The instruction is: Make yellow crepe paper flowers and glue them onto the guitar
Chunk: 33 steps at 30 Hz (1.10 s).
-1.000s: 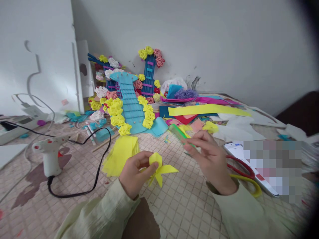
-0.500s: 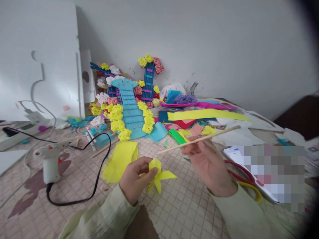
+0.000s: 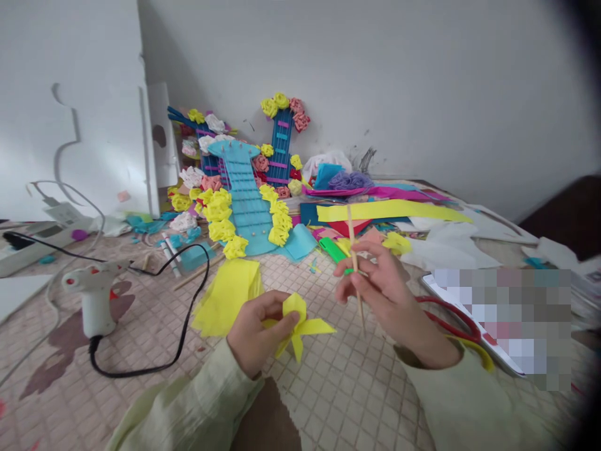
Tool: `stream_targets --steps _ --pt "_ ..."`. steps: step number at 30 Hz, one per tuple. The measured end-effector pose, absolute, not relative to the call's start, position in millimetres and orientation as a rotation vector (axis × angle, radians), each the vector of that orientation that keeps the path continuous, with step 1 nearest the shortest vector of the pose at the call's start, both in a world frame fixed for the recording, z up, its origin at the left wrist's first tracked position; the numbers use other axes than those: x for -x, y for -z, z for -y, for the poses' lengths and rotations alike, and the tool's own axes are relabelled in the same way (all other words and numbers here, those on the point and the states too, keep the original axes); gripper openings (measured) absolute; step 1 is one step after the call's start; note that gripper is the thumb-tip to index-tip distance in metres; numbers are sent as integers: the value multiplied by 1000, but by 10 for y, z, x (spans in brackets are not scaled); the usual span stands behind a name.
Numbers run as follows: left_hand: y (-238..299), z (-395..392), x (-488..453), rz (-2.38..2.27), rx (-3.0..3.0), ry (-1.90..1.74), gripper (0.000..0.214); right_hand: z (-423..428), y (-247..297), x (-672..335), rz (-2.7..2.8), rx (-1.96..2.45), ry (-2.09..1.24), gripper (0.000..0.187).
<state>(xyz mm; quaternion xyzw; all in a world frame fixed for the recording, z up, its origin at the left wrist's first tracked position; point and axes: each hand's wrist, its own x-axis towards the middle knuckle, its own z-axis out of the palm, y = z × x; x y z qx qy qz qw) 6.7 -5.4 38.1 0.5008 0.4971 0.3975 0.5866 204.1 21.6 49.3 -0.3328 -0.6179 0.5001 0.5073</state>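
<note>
My left hand [image 3: 260,329] pinches a folded yellow crepe paper flower [image 3: 295,313] between thumb and fingers; its pointed ends stick out to the right. Held in my right hand [image 3: 382,294] is a thin wooden stick [image 3: 354,257], nearly upright between thumb and fingers, apart from the yellow paper. A stack of yellow paper sheets [image 3: 230,297] lies just beyond my left hand. Behind the right hand's fingers a green marker-like object [image 3: 333,249] is partly hidden. Red-handled scissors [image 3: 453,316] lie partly covered by my right wrist.
A white glue gun [image 3: 96,300] with a looping black cord stands at left. Light blue guitar-shaped craft [image 3: 246,194] with yellow paper flowers leans at the back. A long yellow strip [image 3: 399,211] lies over coloured papers. A phone [image 3: 451,300] rests at right.
My right hand has turned the wooden stick from a nearly level slant to almost upright. The left hand keeps its pinch on the yellow paper with hardly any movement.
</note>
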Motion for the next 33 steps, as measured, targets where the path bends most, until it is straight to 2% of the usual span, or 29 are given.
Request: stream_targets --steps 3,5,11,19,25,33 --pt "-381 62 -72 -1148 -1172 -922 20 -209 -423 -2031 1629 984 -917 13" --pt "-381 69 -81 -1149 -1184 -930 20 -184 -428 -2009 1744 1065 -858 11" --pt "-354 91 -105 -1185 -1240 -934 20 -89 -536 -1900 2158 1026 -800 18" --pt "-299 109 -97 -1187 -1245 -948 25 -123 -455 -1914 2224 1064 -669 15" --pt "-302 106 -120 -1169 -1303 -991 22 -113 -462 -1907 2183 931 -711 22" --pt "-270 119 -103 -1257 -1533 -1000 22 -131 -456 -1918 2211 899 -653 18"
